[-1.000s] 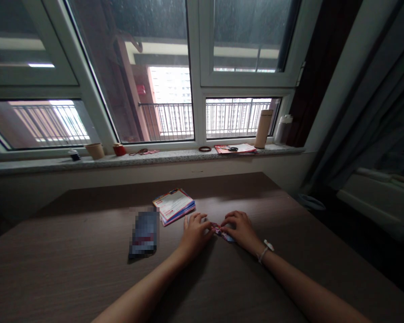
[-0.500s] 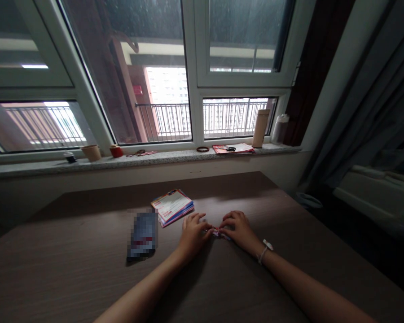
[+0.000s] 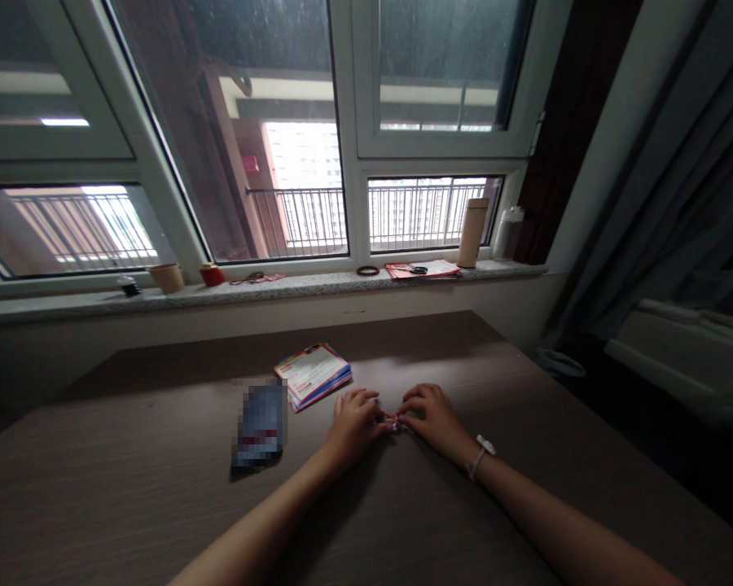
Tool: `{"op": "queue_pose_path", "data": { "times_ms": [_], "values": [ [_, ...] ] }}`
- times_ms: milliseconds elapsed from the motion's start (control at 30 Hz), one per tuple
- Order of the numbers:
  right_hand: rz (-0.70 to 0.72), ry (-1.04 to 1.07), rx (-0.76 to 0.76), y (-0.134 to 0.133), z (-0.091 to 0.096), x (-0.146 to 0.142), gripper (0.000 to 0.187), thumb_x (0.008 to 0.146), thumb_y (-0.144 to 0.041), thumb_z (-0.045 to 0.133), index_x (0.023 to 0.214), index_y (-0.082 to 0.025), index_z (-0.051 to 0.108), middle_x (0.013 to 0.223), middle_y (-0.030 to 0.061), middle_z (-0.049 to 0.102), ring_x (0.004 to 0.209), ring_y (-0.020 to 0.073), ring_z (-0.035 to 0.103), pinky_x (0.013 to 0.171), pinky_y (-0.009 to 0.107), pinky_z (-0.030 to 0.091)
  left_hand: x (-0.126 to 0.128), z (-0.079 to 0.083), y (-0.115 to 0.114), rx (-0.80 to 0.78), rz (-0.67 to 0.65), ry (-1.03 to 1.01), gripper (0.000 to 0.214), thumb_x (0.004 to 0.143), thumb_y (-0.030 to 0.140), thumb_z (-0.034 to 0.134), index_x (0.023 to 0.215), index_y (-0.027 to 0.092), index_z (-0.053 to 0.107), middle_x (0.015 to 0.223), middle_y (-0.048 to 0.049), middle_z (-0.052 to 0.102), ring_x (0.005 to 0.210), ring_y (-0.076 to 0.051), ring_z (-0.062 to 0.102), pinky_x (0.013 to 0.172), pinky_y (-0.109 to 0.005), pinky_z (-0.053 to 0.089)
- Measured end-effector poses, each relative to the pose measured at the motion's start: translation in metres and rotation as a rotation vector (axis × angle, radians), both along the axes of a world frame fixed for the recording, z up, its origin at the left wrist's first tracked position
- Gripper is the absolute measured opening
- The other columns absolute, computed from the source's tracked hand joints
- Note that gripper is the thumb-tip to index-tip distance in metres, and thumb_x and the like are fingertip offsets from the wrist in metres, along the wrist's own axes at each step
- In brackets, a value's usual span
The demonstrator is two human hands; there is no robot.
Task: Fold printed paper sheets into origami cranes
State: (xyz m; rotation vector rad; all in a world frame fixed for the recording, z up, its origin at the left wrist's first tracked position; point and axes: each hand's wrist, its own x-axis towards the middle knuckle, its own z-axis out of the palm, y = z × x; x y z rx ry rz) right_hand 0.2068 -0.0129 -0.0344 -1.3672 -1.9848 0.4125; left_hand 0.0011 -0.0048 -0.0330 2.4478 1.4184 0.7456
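Pink and purple are showing in a small crumpled scrap [image 3: 395, 426] that is lying low on the bench [image 3: 159, 488], just right of the frame's centre, between the left hand [image 3: 357, 419] and the right hand [image 3: 428, 415]. Less of it is showing than a second ago: the pale blue end under the right fingers is no longer appearing, and an orange-red streak is now crossing the gap. The scrap is probably being turned or bunched tighter, while the hands are staying almost where they were. Each grip is pinching an end of the scrap between thumb and fingers, though the fingers themselves are hiding the exact contact and most of its shape. A stack of printed cards [image 3: 316, 376] is lying just beyond the left fingertips, crowding that side a little; a dark blue pouch [image 3: 260, 427], blurred into blocks, is resting left of centre, apart from the left hand. Along the windowsill [image 3: 305, 285], across the middle of the frame, a brown cup [image 3: 168, 278] and a red container [image 3: 211, 275] are standing towards the left, while scissors [image 3: 419, 270] are lying on papers [image 3: 445, 267] beside a tan flask [image 3: 472, 233] towards the right.
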Motion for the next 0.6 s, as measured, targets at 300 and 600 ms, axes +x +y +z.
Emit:
{"op": "queue_pose_path", "data": {
  "times_ms": [300,600],
  "values": [
    [0.064,0.007,0.048,0.0004,-0.0025,-0.0004,0.013,0.083,-0.038,0.067,0.086,-0.029,0.076,0.100,0.0040,0.065,0.104,0.0227,0.051,0.095,0.038,0.037,0.0010,0.0011,-0.0008,-0.020,0.003,-0.039,0.027,0.068,0.025,0.080,0.089,0.023,0.064,0.121,-0.0059,0.063,0.120,-0.029,0.049,0.105,-0.054,0.032],
    [0.135,0.049,0.022,-0.0016,0.0005,-0.0024,0.007,0.082,-0.031,0.068,0.082,-0.028,0.075,0.108,0.0024,0.064,0.118,0.0233,0.043,0.105,0.039,0.033,-0.0001,-0.0021,0.0007,0.087,-0.013,-0.092,0.021,0.072,0.018,0.074,0.089,0.022,0.062,0.119,-0.0060,0.064,0.119,-0.027,0.050,0.104,-0.050,0.033]
  ]
}}
